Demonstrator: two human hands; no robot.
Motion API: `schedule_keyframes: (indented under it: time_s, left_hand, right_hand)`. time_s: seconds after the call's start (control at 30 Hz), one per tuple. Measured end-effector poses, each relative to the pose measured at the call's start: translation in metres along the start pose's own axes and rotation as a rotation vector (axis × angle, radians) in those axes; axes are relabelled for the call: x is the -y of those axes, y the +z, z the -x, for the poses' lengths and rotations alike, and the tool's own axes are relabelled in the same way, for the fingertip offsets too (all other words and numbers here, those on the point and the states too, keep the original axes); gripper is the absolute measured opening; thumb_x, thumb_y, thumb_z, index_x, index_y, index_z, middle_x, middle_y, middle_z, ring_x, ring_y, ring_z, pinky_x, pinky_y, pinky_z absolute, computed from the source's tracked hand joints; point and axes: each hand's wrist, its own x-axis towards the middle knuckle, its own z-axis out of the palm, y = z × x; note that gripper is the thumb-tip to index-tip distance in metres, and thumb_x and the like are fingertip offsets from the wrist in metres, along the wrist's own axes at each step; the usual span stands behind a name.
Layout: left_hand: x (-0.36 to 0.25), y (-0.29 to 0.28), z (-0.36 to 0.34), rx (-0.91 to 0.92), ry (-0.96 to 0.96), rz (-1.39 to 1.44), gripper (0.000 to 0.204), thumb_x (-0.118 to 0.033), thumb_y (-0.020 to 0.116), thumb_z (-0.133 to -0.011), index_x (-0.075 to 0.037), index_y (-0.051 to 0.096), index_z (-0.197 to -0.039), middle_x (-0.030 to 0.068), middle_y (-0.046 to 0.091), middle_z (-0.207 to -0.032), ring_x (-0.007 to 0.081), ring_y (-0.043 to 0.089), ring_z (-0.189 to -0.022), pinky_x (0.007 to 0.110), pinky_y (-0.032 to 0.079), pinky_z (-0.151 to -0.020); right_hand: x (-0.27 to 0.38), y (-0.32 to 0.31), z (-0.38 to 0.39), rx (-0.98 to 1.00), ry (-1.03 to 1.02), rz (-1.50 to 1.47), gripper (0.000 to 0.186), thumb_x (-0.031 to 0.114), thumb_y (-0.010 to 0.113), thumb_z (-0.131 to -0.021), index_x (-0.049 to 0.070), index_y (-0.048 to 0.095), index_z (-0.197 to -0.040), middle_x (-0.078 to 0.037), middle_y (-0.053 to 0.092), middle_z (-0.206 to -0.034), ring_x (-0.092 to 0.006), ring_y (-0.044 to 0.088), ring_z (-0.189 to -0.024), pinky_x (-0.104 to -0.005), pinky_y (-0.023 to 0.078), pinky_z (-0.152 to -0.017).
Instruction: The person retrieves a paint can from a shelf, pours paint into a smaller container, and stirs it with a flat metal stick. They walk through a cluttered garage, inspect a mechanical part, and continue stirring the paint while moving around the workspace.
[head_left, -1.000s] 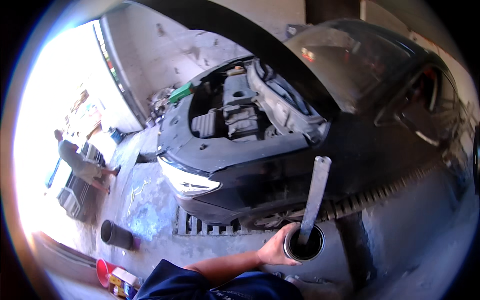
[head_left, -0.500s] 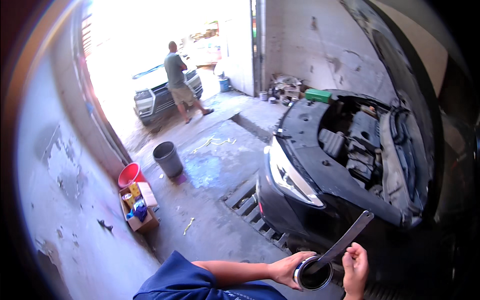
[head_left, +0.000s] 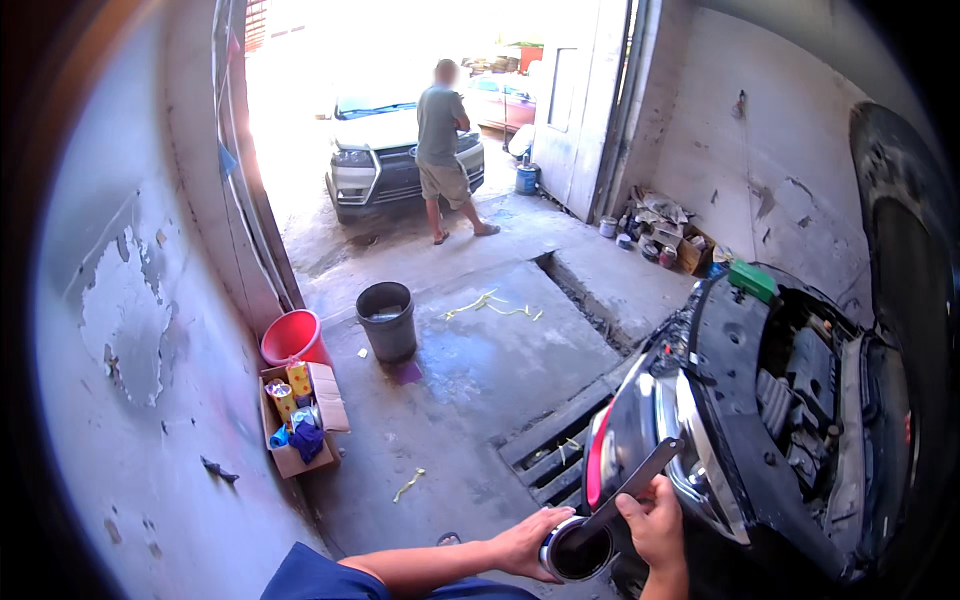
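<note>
Holds a round, open can point(head_left: 577, 553) at the near edge of the workshop floor, wrapping the left hand point(head_left: 528, 545) around its left side and showing a dark interior through the mouth. Bends the right hand point(head_left: 655, 528) narrow just beside the can, with curled fingers at a long flat bar point(head_left: 645, 475) slanting up to the right out of the mouth; cannot tell from this angle whether closed firmly on it. Works close to a dark car point(head_left: 715, 330) on the right, with raised hood point(head_left: 905, 240), exposed engine point(head_left: 805, 385) and a green box point(head_left: 752, 281) resting on the far front corner. Faces a slotted floor grating point(head_left: 550, 465) by the car's front end and, at left, a cardboard box point(head_left: 333, 400) packed with yellow containers point(head_left: 298, 378) and dark blue cloth point(head_left: 308, 440), just in front of a red tub point(head_left: 292, 335). Looks past a dark bucket point(head_left: 390, 340) and pale yellow strips point(head_left: 485, 303) on the concrete to the far doorway, toward a person point(head_left: 440, 130) in grey shirt and tan shorts before a white car point(head_left: 355, 180).
</note>
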Motion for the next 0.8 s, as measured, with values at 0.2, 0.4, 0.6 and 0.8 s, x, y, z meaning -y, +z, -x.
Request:
schedule_keyframes:
  time_s: [0.2, 0.4, 0.6, 0.8]
  left_hand:
    - [0.051, -0.144, 0.000, -0.085, -0.135, -0.021, 0.107, -0.035, 0.092, -0.055, -0.004, 0.034, -0.139, 0.0189, 0.045, -0.135, 0.0327, 0.045, -0.127, 0.042, 0.035, -0.108]
    - [0.112, -0.239, -0.010, -0.358, -0.298, -0.056, 0.096, -0.028, 0.091, -0.054, -0.005, 0.042, -0.134, 0.0159, 0.052, -0.127, 0.0318, 0.048, -0.123, 0.041, 0.034, -0.108]
    - [0.190, -0.309, -0.020, -0.520, -0.297, -0.289, 0.108, -0.031, 0.091, -0.053, -0.006, 0.030, -0.139, 0.0184, 0.049, -0.130, 0.0353, 0.047, -0.124, 0.044, 0.036, -0.106]
    - [0.256, -0.390, -0.054, -0.629, -0.374, -0.443, 0.109, -0.028, 0.092, -0.053, -0.006, 0.028, -0.139, 0.0179, 0.048, -0.128, 0.0353, 0.047, -0.124, 0.046, 0.036, -0.106]
  right_hand:
    - [0.077, 0.116, -0.091, 0.268, -0.185, 0.263, 0.018, 0.013, 0.071, -0.082, 0.000, 0.063, -0.092, -0.012, 0.065, -0.076, -0.0230, 0.065, -0.067, -0.0335, 0.050, -0.063]
    - [0.082, 0.209, -0.179, 0.299, -0.584, 0.367, 0.013, 0.007, 0.073, -0.078, 0.004, 0.064, -0.087, -0.014, 0.062, -0.071, -0.0312, 0.060, -0.060, -0.0384, 0.045, -0.053]
    - [0.063, 0.311, -0.272, 0.386, -0.649, 0.120, 0.010, 0.004, 0.072, -0.079, 0.003, 0.065, -0.085, -0.012, 0.063, -0.073, -0.0295, 0.062, -0.062, -0.0360, 0.048, -0.054]
    - [0.054, 0.364, -0.397, 0.550, -0.829, 0.061, 0.011, 0.001, 0.072, -0.078, 0.004, 0.064, -0.084, -0.011, 0.064, -0.075, -0.0288, 0.063, -0.062, -0.0359, 0.050, -0.056]
